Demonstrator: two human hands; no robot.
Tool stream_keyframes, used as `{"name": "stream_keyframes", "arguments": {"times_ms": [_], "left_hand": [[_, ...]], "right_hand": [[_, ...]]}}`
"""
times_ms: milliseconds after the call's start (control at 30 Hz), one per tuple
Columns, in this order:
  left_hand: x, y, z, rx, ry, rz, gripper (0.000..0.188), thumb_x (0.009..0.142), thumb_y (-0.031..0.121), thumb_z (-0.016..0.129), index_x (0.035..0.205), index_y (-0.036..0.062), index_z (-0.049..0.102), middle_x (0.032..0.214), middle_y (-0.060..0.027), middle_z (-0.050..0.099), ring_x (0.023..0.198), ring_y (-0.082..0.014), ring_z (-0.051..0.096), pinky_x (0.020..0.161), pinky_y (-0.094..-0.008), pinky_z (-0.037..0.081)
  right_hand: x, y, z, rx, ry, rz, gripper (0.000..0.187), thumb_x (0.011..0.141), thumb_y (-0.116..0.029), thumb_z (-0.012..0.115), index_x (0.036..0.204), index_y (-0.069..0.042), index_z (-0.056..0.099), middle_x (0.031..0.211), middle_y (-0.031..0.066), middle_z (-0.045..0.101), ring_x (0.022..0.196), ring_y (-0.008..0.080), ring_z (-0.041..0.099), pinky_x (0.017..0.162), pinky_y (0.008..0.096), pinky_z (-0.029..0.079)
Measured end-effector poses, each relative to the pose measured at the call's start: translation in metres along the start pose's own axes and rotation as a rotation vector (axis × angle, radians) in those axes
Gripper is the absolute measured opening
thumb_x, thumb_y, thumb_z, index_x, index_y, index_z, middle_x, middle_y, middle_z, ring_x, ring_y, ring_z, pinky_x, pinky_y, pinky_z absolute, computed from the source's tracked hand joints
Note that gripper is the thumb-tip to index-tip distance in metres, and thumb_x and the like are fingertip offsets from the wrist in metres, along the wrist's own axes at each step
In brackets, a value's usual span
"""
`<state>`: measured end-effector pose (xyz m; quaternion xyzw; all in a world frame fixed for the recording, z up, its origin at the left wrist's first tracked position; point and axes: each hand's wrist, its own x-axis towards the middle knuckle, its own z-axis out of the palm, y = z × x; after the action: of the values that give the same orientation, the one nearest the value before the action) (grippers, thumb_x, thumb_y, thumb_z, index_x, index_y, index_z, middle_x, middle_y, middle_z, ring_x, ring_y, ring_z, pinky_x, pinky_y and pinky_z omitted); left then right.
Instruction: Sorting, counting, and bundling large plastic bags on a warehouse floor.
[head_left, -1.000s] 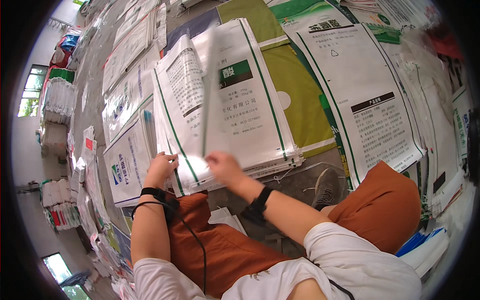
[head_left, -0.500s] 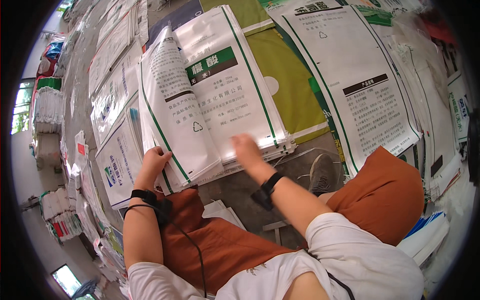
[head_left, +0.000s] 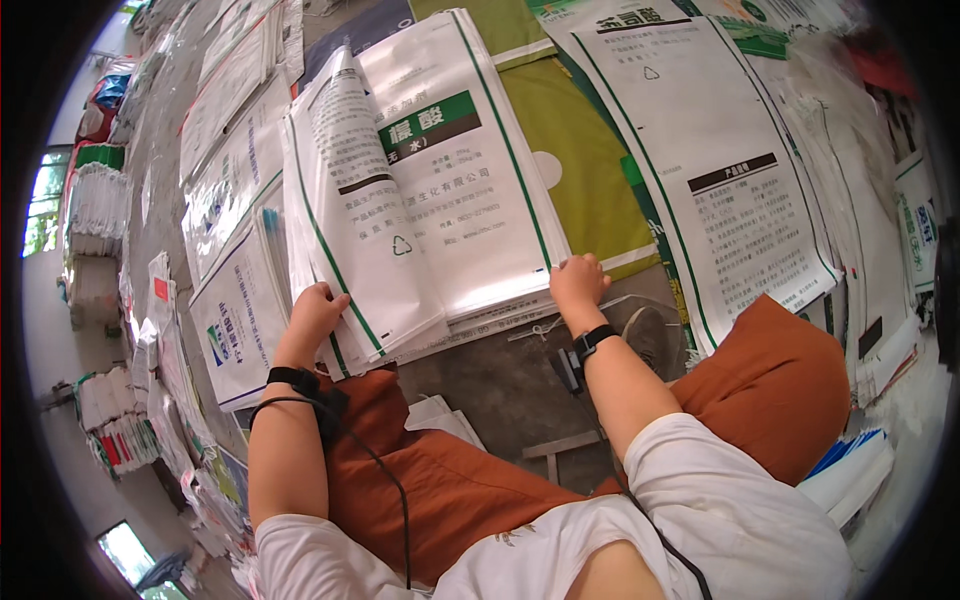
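A stack of flat white sacks with green stripes and dark print lies in front of me. The upper layer, a turned-over white sack, curls back toward the left and bares the printed face of the sack beneath. My left hand is closed on the near left edge of the turned-over sack. At the near right corner of the stack, my right hand has its fingers curled and pinched on the edge of the sack beneath. Its fingertips are partly hidden. Both wrists wear black straps.
Another white sack stack lies to the right, with clear plastic-covered sacks beyond. Olive-green sacks lie between the stacks. More sacks lie on the left, and bundles stand farther left. My knee is near the right stack.
My right hand has moved right, from over the middle of the near edge to the stack's near right corner, and closed there. My left hand stays on the turned-over sack.
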<state>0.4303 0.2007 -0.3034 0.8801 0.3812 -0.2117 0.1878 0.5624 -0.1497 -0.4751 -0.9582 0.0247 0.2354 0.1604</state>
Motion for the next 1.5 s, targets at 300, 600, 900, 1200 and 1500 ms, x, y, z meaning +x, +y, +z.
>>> {"name": "stream_keyframes", "arguments": {"times_ms": [300, 600, 900, 1200, 1500], "left_hand": [[0.005, -0.008, 0.003, 0.025, -0.031, -0.015, 0.038, 0.085, 0.029, 0.071, 0.098, -0.007, 0.068, 0.091, -0.0246, 0.07, 0.085, -0.0384, 0.068, 0.079, -0.0426, 0.053], [0.006, -0.01, 0.004, 0.015, -0.045, -0.023, 0.038, 0.086, 0.029, 0.07, 0.101, -0.006, 0.067, 0.092, -0.0235, 0.07, 0.086, -0.0377, 0.068, 0.079, -0.0424, 0.053], [0.006, -0.012, 0.01, -0.007, 0.113, 0.007, 0.052, 0.085, 0.019, 0.072, 0.129, -0.0034, 0.055, 0.087, -0.0213, 0.07, 0.081, -0.0348, 0.069, 0.076, -0.0393, 0.053], [0.005, 0.004, 0.005, -0.432, -0.055, 0.114, 0.075, 0.085, 0.028, 0.073, 0.142, -0.0039, 0.037, 0.087, -0.017, 0.068, 0.082, -0.0294, 0.067, 0.076, -0.0373, 0.053], [0.0, 0.015, 0.005, -0.2, -0.049, -0.059, 0.046, 0.085, 0.026, 0.073, 0.11, -0.0112, 0.064, 0.093, -0.0177, 0.071, 0.082, -0.0252, 0.069, 0.076, -0.0359, 0.054]], "right_hand": [[0.011, 0.01, -0.002, 0.048, -0.08, 0.119, 0.026, 0.087, -0.023, 0.063, 0.105, -0.008, 0.075, 0.122, 0.0123, 0.062, 0.119, 0.0308, 0.055, 0.104, 0.0478, 0.037], [0.009, -0.003, -0.002, -0.121, -0.054, -0.05, 0.025, 0.084, -0.013, 0.063, 0.106, -0.003, 0.07, 0.125, 0.0126, 0.059, 0.121, 0.0323, 0.054, 0.101, 0.044, 0.041], [-0.017, -0.076, 0.003, 0.805, 0.126, -0.266, 0.025, 0.09, -0.005, 0.056, 0.115, -0.001, 0.055, 0.114, 0.022, 0.062, 0.099, 0.0416, 0.063, 0.084, 0.0492, 0.051], [-0.164, -0.156, 0.008, 0.583, -0.067, -1.246, 0.02, 0.086, -0.007, 0.057, 0.106, -0.006, 0.061, 0.096, 0.0135, 0.065, 0.089, 0.0355, 0.063, 0.078, 0.0457, 0.05], [-0.034, -0.046, 0.029, 0.43, 0.344, -0.383, 0.038, 0.083, -0.014, 0.068, 0.12, -0.007, 0.061, 0.119, 0.0125, 0.06, 0.116, 0.0324, 0.054, 0.094, 0.0471, 0.044]]}}
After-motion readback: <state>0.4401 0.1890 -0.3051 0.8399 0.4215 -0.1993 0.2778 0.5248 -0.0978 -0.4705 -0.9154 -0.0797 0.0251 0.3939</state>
